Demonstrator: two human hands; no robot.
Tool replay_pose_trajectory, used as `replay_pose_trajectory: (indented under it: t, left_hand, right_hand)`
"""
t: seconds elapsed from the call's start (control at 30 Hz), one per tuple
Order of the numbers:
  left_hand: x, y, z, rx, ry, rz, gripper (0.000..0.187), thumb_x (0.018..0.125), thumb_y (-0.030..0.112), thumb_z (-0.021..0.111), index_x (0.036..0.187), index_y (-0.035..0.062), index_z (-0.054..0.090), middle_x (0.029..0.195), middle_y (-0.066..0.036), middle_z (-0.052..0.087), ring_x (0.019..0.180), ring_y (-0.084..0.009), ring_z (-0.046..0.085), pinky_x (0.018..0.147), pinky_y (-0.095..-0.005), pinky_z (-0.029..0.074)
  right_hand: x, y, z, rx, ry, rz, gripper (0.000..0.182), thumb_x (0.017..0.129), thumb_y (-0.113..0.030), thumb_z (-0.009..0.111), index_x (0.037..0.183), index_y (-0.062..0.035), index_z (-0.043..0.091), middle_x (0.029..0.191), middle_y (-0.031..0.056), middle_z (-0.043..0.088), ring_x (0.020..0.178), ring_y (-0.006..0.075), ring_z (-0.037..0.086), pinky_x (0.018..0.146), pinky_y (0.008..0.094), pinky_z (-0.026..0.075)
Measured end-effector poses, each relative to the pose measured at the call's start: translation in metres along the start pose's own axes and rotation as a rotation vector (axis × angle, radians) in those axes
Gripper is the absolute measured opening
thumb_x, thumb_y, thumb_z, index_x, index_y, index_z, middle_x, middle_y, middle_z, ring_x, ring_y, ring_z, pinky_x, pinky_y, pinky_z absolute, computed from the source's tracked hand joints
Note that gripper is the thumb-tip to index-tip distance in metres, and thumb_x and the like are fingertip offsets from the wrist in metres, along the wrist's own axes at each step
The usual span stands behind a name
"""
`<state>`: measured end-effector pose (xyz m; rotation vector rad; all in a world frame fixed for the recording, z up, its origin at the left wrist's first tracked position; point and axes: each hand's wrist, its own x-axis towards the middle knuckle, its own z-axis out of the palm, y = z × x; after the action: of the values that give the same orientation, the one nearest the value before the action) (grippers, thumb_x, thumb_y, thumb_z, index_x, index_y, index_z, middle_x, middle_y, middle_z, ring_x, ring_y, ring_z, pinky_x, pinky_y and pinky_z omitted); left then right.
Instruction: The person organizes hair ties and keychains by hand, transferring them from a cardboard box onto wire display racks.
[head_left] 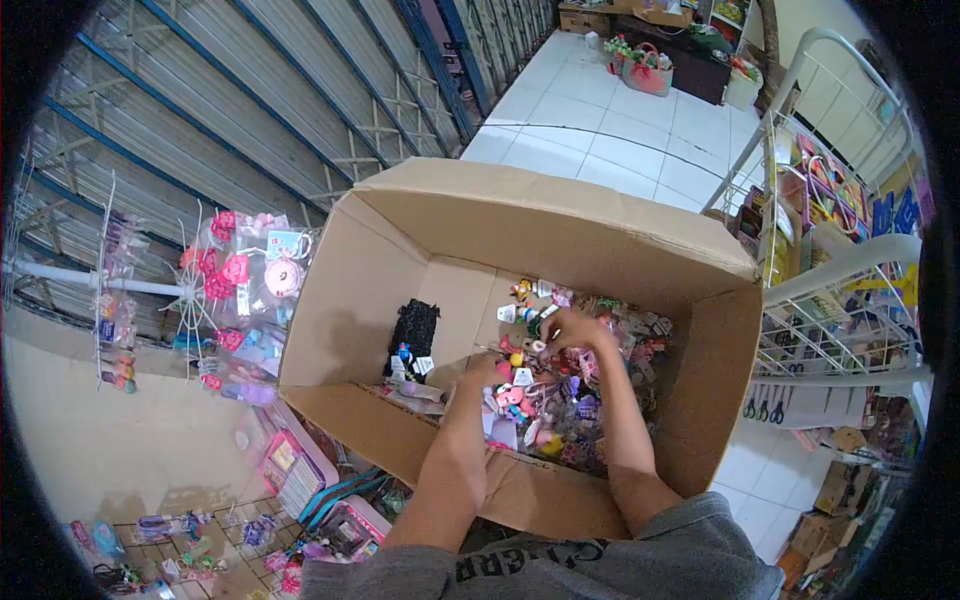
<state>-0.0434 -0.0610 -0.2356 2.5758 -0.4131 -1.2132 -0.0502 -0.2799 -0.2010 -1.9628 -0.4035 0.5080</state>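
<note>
Both of my hands reach down into a large open cardboard box point(560, 205). A pile of small colourful trinkets point(570, 410), several with white tags, covers its right and middle floor. My left hand point(485, 370) is at the left edge of the pile, near pink and yellow pieces; its fingers are largely hidden. Farther up in the pile, my right hand point(570, 328) has its fingers bent down by a small white-and-pink piece; whether it grips that piece is unclear. A black textured bundle point(415, 328) lies at the box's left side, with small tagged figures at its lower end.
Packaged pink accessories point(235, 270) hang on a rack left of the box. A white wire rack point(840, 270) with goods stands on the right. Pink cases point(300, 460) lie at lower left. Beyond the box are floor tiles and a red-and-green bag point(648, 75).
</note>
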Motion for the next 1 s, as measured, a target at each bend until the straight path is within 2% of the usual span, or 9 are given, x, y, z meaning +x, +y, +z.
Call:
replay_pose_trajectory:
  t: [0.13, 0.37, 0.43, 0.57, 0.7, 0.77, 0.83, 0.9, 1.0]
  left_hand:
    - [0.024, -0.015, 0.018, 0.069, 0.018, -0.041, 0.062, 0.046, 0.029, 0.066, 0.101, 0.0072, 0.048, 0.104, -0.016, 0.047, 0.098, -0.0267, 0.044, 0.083, -0.0333, 0.036]
    - [-0.013, -0.006, -0.044, -0.377, 0.004, -0.019, 0.049, 0.046, 0.018, 0.066, 0.090, 0.0038, 0.050, 0.080, -0.009, 0.054, 0.073, -0.0181, 0.051, 0.061, -0.0292, 0.043]
    - [-0.040, 0.010, -0.072, -0.706, -0.126, -0.121, 0.047, 0.046, 0.012, 0.065, 0.089, 0.0058, 0.050, 0.077, -0.005, 0.052, 0.069, -0.0150, 0.050, 0.057, -0.0275, 0.042]
    - [-0.085, 0.032, -0.131, -0.486, -0.360, -0.097, 0.038, 0.052, 0.009, 0.058, 0.089, 0.0058, 0.050, 0.075, -0.003, 0.049, 0.064, -0.0089, 0.046, 0.050, -0.0215, 0.040]
    - [-0.110, 0.016, -0.148, -0.807, -0.319, 0.210, 0.047, 0.057, 0.007, 0.052, 0.103, 0.0059, 0.044, 0.081, -0.001, 0.046, 0.066, -0.0072, 0.044, 0.057, -0.0182, 0.038]
    - [-0.152, 0.020, -0.158, -0.904, -0.227, 0.213, 0.054, 0.058, 0.006, 0.051, 0.110, 0.0042, 0.038, 0.089, -0.002, 0.046, 0.075, -0.0090, 0.046, 0.067, -0.0190, 0.038]
    - [-0.178, 0.007, -0.154, -1.277, -0.077, 0.428, 0.054, 0.060, 0.004, 0.049, 0.111, -0.0006, 0.035, 0.098, -0.006, 0.045, 0.087, -0.0124, 0.046, 0.076, -0.0230, 0.037]
    - [-0.209, -0.005, -0.145, -1.364, 0.027, 0.480, 0.060, 0.063, 0.011, 0.053, 0.117, 0.0010, 0.028, 0.097, -0.008, 0.044, 0.083, -0.0137, 0.047, 0.072, -0.0239, 0.040]
    - [-0.238, -0.040, -0.122, -1.631, 0.180, 0.689, 0.067, 0.049, 0.008, 0.045, 0.114, -0.0032, 0.029, 0.102, -0.012, 0.043, 0.089, -0.0199, 0.046, 0.079, -0.0292, 0.038]
  right_hand:
    - [-0.026, -0.074, -0.039, -0.048, 0.091, 0.058, 0.017, 0.053, -0.008, 0.066, 0.063, -0.0031, 0.054, 0.057, 0.0060, 0.056, 0.053, 0.0115, 0.052, 0.050, 0.0241, 0.040]
    - [-0.042, -0.146, -0.056, -0.040, 0.131, 0.076, 0.016, 0.058, -0.009, 0.064, 0.064, -0.0010, 0.051, 0.055, 0.0086, 0.056, 0.049, 0.0133, 0.053, 0.046, 0.0247, 0.039]
    - [-0.041, -0.154, -0.053, 0.033, 0.237, -0.081, 0.015, 0.059, -0.009, 0.063, 0.064, -0.0004, 0.051, 0.053, 0.0081, 0.055, 0.048, 0.0115, 0.052, 0.044, 0.0235, 0.037]
    - [-0.045, -0.194, -0.051, 0.015, 0.420, -0.191, 0.015, 0.060, -0.008, 0.063, 0.065, 0.0010, 0.051, 0.053, 0.0075, 0.054, 0.050, 0.0101, 0.052, 0.048, 0.0219, 0.041]
    - [-0.045, -0.226, -0.043, 0.047, 0.499, -0.321, 0.015, 0.061, -0.008, 0.063, 0.064, 0.0015, 0.052, 0.055, 0.0064, 0.054, 0.052, 0.0094, 0.053, 0.049, 0.0217, 0.042]
    - [-0.046, -0.247, -0.041, 0.034, 0.483, -0.357, 0.015, 0.061, -0.008, 0.063, 0.064, 0.0015, 0.052, 0.056, 0.0058, 0.054, 0.054, 0.0090, 0.053, 0.050, 0.0214, 0.042]
    - [-0.046, -0.271, -0.035, 0.066, 0.542, -0.435, 0.015, 0.062, -0.007, 0.063, 0.064, 0.0012, 0.052, 0.057, 0.0050, 0.054, 0.054, 0.0090, 0.052, 0.051, 0.0204, 0.041]
    - [-0.045, -0.300, -0.028, 0.120, 0.515, -0.487, 0.014, 0.061, -0.006, 0.064, 0.065, 0.0004, 0.052, 0.060, 0.0040, 0.054, 0.056, 0.0087, 0.052, 0.052, 0.0194, 0.040]
    - [-0.039, -0.342, -0.017, 0.220, 0.472, -0.593, 0.014, 0.059, -0.003, 0.065, 0.066, -0.0010, 0.052, 0.065, 0.0020, 0.054, 0.060, 0.0078, 0.052, 0.055, 0.0183, 0.040]
